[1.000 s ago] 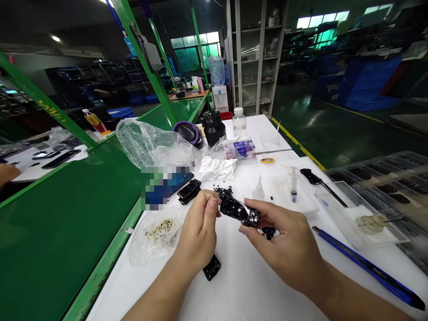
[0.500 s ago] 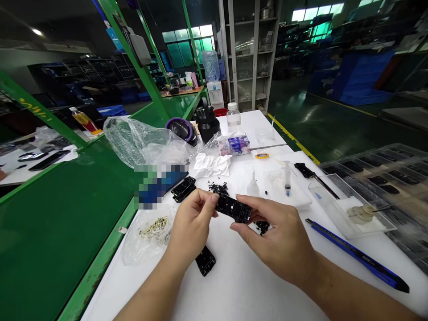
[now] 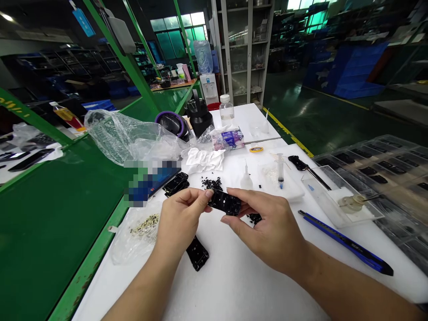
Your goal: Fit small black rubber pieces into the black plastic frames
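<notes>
Between my hands, above the white work surface, is a black plastic housing piece with small holes. My left hand pinches its left end between thumb and fingers. My right hand grips the right end, the thumb below and the fingers along the top edge. A similar black housing lies on the table below my left hand, partly covered by it. Behind the held piece is a heap of tiny black parts. More small black parts lie partly hidden by my right hand.
Left, a clear bag of small metal parts and stacked black housings. Right, a blue utility knife, a syringe and a clear tray with a small jar. Behind stand a dropper bottle, crumpled tissue and a black flask.
The whole view has shifted, so the table and hands appear slightly further left. Both hands keep hold of the black housing, which is tilted a little differently.
</notes>
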Available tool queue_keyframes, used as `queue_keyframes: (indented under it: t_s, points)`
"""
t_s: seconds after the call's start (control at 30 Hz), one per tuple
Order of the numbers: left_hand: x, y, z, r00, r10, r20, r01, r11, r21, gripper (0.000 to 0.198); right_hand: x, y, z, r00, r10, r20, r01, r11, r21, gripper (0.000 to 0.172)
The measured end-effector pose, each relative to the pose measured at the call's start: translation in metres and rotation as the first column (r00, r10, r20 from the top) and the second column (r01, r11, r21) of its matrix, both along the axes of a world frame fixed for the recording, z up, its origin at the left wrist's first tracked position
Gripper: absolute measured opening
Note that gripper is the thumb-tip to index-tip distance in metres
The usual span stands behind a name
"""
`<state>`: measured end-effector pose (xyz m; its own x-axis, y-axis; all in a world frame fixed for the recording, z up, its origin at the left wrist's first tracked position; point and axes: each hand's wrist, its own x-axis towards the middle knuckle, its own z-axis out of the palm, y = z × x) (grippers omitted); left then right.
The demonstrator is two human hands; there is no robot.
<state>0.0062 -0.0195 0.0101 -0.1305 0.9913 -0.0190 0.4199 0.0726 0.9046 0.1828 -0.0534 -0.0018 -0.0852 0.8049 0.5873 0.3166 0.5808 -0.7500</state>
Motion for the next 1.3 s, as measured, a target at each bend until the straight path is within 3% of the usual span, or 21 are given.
queue_keyframes:
  t_s: [0.33, 0.53, 0.8, 1.07, 1.3]
  points:
    - [-0.009, 0.009, -0.017, 0.942, -0.079, 0.325, 0.114, 0.989, -0.091, 0.033, -0.001, 0.001, 0.001, 1.000, 0.012, -0.009, -0.012, 1.000, 0.007, 0.037]
    - [-0.010, 0.009, -0.018, 0.980, -0.078, 0.181, 0.088, 0.995, -0.050, 0.034, -0.001, 0.001, 0.002, 1.000, 0.016, -0.004, -0.016, 1.000, -0.006, 0.036]
    - [0.001, 0.002, -0.004, 0.997, 0.003, -0.078, -0.001, 1.000, 0.026, 0.034, 0.000, 0.003, 0.002, 1.000, -0.024, 0.004, 0.025, 0.999, -0.038, 0.035]
    - [-0.007, 0.003, -0.012, 0.995, -0.075, 0.059, 0.074, 0.997, 0.028, 0.034, 0.001, 0.003, 0.002, 1.000, -0.027, -0.002, 0.027, 0.998, -0.058, 0.034]
    - [0.000, -0.003, -0.006, 0.985, 0.003, -0.175, 0.013, 0.996, 0.090, 0.029, 0.001, 0.004, 0.002, 1.000, -0.022, 0.012, 0.022, 0.999, -0.035, 0.035]
